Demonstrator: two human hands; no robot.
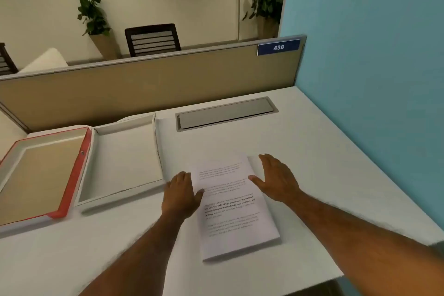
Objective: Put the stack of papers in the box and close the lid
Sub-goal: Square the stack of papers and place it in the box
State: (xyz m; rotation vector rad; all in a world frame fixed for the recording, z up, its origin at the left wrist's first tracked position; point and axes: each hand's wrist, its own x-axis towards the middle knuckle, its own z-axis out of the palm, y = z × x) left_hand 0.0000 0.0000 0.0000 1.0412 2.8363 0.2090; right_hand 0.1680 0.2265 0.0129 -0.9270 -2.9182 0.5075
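Two flat, spread palms flank my white stack of printed papers (pixel 236 209): the left hand (pixel 180 193) at its nine o'clock edge with the thumb on the sheet, the right hand (pixel 276 178) at its two o'clock corner, neither gripping. At ten o'clock on the pale grey desk (pixel 312 151) sits the shallow white cardboard box (pixel 125 158), its red-edged lid (pixel 40 173) open alongside.
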